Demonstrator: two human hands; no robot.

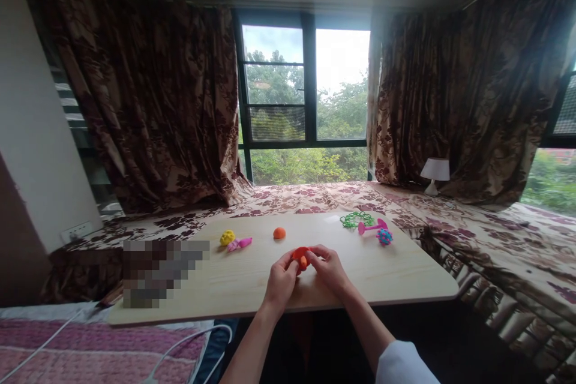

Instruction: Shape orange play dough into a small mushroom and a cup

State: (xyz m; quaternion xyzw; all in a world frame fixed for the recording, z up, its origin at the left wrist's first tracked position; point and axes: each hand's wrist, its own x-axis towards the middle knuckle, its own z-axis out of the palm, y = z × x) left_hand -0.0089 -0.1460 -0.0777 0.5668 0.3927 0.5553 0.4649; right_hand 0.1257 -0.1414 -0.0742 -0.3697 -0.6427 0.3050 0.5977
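Both hands meet above the table's near edge, at its middle, around a red piece [302, 252]. The left hand [281, 281] pinches it from one side and the right hand [329, 269] from the other, thumbs toward the viewer; the fingers behind it are mostly hidden. A lighter orange nub [303, 262] shows between the thumbs; whether it belongs to the red piece cannot be told. Whether the piece touches the table [252, 289] is unclear.

On the table's far half, near its middle, sits an orange dome [279, 233], its underside unseen. Toward the table's left, a yellow lump [227, 237] appears to touch a pink piece [240, 244], both too small to make out. At the table's far right corner lie a tangled green string [355, 219], a pink dumbbell [372, 227] and a blue knobbed ball [384, 237].

Pixel blocks cover part of the table's left end. Below the table's near edge, the white right sleeve [405, 363] is cut off.
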